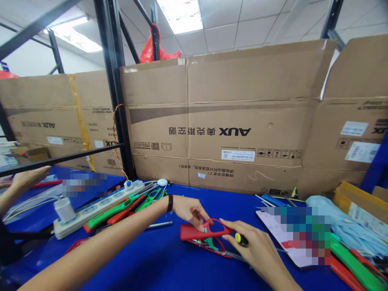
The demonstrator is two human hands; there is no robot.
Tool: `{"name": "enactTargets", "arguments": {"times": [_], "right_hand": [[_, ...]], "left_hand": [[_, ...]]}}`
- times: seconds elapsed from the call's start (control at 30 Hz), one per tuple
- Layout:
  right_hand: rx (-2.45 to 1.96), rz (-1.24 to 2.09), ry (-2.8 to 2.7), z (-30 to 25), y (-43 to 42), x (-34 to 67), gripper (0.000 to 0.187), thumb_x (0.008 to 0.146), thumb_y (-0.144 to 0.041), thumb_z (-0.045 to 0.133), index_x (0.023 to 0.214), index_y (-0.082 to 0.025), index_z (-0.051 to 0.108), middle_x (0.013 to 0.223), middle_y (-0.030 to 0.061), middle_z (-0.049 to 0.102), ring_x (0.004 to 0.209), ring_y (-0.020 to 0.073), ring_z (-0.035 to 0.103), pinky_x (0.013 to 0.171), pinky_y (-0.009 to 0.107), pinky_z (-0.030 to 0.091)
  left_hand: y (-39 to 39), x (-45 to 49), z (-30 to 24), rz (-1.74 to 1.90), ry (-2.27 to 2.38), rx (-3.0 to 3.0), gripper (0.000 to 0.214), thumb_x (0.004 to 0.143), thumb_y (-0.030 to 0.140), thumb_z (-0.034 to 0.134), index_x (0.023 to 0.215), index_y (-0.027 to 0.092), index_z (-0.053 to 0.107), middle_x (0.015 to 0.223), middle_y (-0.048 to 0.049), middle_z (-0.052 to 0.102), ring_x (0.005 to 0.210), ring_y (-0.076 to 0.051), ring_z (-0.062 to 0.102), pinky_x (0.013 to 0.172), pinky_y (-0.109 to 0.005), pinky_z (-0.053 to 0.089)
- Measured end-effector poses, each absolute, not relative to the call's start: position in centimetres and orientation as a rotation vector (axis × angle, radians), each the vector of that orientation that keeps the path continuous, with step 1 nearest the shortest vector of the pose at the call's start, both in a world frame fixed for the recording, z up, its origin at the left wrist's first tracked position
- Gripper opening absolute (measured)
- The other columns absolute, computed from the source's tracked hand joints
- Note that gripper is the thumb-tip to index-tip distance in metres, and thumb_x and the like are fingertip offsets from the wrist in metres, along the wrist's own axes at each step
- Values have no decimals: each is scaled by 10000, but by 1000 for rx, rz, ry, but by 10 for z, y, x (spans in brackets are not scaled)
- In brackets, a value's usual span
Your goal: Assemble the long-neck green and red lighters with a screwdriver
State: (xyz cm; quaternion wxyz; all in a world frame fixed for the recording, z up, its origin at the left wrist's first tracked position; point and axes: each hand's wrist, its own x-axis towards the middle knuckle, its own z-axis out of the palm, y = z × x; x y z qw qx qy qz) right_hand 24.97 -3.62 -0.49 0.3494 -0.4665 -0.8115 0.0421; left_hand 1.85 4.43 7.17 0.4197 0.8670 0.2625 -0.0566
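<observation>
A red plastic housing [191, 232] with an oval loop sits in front of me, just over the blue tabletop. Its upper shell lies above a second red part, with green pieces and thin wires visible in between. My left hand [189, 212], a black band on its wrist, pinches the shell near the loop from above. The fingertips of my right hand [257, 244] close on the loop's right end. A screwdriver [241, 239] with a yellow and black handle is tucked in that same hand, its shaft showing beyond the palm. A grey cord runs rightward from the lower part.
A white power strip [112, 200] with a plugged-in adapter [64, 210] lies left, beside green and red housings [121, 210]. To the right are a phone [275, 232] and more housings [348, 258]. Cardboard [227, 89] walls the back. Another person's hand [30, 178] is far left.
</observation>
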Motion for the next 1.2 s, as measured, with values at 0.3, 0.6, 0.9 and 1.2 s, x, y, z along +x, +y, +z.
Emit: {"name": "enactTargets", "arguments": {"times": [0.3, 0.6, 0.9, 1.2], "right_hand": [[-1365, 232, -2178, 1, -43, 245, 159, 852, -342, 544, 810, -293, 689, 745, -8, 696, 661, 169, 659, 587, 229, 447], [-1428, 570, -1953, 12, -39, 262, 253, 829, -461, 544, 857, -275, 713, 743, -16, 733, 687, 182, 666, 614, 221, 471], [-1449, 459, -2062, 6, -38, 258, 299, 822, -478, 538, 968, -265, 687, 809, 20, 714, 709, 200, 640, 635, 260, 457], [-1527, 505, -2226, 8, -42, 261, 133, 736, -384, 653, 793, -285, 721, 764, -2, 697, 689, 192, 632, 596, 240, 419]], "left_hand": [[30, -3, 58, 207, 759, 2316, 415, 793, 403, 659, 1151, 195, 643, 877, -41, 697, 651, -110, 589, 574, -175, 442], [6, -17, 20, 750, 887, 2757, 410, 847, 279, 609, 1250, 237, 545, 1066, -67, 606, 965, -189, 554, 871, -316, 453], [7, -27, 4, 698, 873, 2614, 383, 840, 357, 624, 1192, 209, 598, 1091, -73, 643, 982, -191, 590, 888, -307, 460], [11, -26, -6, 610, 821, 2483, 435, 764, 427, 701, 1129, 194, 650, 1047, -72, 685, 948, -190, 618, 856, -282, 459]]}}
